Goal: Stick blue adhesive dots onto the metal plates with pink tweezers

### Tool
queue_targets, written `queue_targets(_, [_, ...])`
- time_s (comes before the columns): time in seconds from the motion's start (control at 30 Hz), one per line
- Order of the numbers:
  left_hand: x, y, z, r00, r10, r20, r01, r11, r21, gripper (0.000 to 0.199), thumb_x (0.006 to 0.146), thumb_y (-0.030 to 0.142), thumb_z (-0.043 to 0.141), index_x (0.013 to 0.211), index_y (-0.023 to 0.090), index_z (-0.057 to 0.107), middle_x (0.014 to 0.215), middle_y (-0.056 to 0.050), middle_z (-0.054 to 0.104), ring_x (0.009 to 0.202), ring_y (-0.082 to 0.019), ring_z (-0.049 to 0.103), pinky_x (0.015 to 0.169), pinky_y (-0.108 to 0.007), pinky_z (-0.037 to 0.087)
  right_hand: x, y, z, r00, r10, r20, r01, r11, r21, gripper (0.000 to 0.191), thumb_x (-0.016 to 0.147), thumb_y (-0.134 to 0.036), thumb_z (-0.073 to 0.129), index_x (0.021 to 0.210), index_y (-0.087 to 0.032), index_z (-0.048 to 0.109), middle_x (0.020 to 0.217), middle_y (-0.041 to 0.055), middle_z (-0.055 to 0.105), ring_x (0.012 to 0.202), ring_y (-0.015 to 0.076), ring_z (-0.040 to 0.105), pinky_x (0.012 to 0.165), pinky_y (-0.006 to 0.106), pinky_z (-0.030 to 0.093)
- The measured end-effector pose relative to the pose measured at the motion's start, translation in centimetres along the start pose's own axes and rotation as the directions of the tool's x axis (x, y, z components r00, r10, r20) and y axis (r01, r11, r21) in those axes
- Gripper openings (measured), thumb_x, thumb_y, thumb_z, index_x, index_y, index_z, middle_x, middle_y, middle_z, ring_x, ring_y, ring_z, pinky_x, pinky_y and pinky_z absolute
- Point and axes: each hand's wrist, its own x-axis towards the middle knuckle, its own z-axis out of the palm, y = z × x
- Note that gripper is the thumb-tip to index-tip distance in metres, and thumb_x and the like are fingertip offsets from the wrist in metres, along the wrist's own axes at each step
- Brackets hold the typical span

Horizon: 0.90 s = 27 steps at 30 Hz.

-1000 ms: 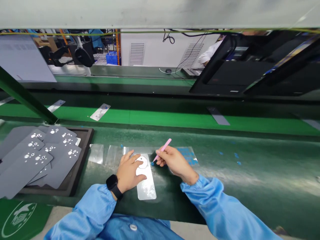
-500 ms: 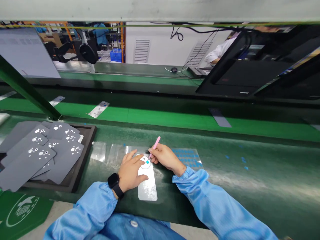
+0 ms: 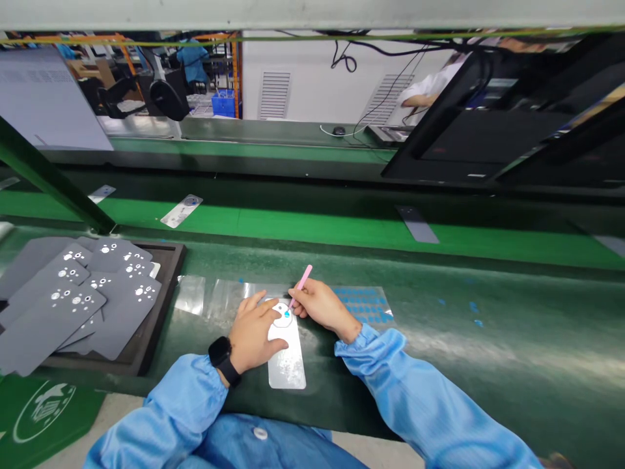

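While our left hand (image 3: 252,333) lies spread in an open, relaxed grip on a long silver-white rectangular strip (image 3: 288,368) at the lower middle of the frame, our right hand (image 3: 319,307) closes in a narrow grip on slim pink tweezers (image 3: 301,285). At the tweezers' tip, a tiny bright-blue round dot (image 3: 287,314) sits just over a rounded white patch (image 3: 278,326) near the strip's upper end, and our left fingertips (image 3: 266,306) touch that patch's edge. The strip lies on a dark-green glossy surface (image 3: 488,299), with a black wristwatch (image 3: 219,359) on our left wrist and light-blue sleeves (image 3: 390,384) on both arms.

Just past the right hand, toward the middle of the frame, lies a clear sheet dotted with rows of blue dots (image 3: 362,305). Clear plastic film (image 3: 225,298) lies beyond the left hand. At the left of the frame, a black tray (image 3: 163,286) holds overlapping grey cards with white holes (image 3: 122,306). A few loose blue dots (image 3: 473,306) lie on the surface at the right. Along a green belt (image 3: 312,231) higher up sit more narrow strips, one silvery (image 3: 181,211). At the upper right, a white-sleeved co-worker's arm (image 3: 424,91) shows behind a dark monitor (image 3: 488,137).
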Motion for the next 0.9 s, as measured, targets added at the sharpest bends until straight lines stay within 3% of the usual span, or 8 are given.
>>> queue_targets(0.6, [-0.3, 0.5, -0.1, 0.998, 0.067, -0.012, -0.065, 0.991, 0.114, 0.049, 0.070, 0.036, 0.069, 0.118, 0.028, 0.062, 0.133, -0.007, 0.054, 0.133, -0.036, 0.031, 0.106, -0.055, 0.027, -0.4, 0.1, 0.0, 0.998, -0.060, -0.013, 0.059, 0.998, -0.033, 0.014, 0.082, -0.019, 0.057, 0.069, -0.019, 0.054, 0.057, -0.0009, 0.065, 0.048, 0.0129, 0.063, 0.046, 0.022, 0.051])
queue_targets(0.9, [-0.3, 0.8, 0.0, 0.997, 0.073, -0.027, -0.069, 0.987, 0.144, 0.045, 0.072, 0.038, 0.068, 0.115, 0.027, 0.063, 0.132, -0.008, 0.054, 0.131, -0.035, 0.033, 0.105, -0.056, 0.028, -2.1, 1.9, -0.8, 0.980, -0.196, -0.015, 0.197, 0.980, 0.032, 0.019, 0.078, -0.037, 0.061, 0.071, -0.019, 0.059, 0.062, 0.0018, 0.068, 0.058, 0.0150, 0.066, 0.056, 0.025, 0.054])
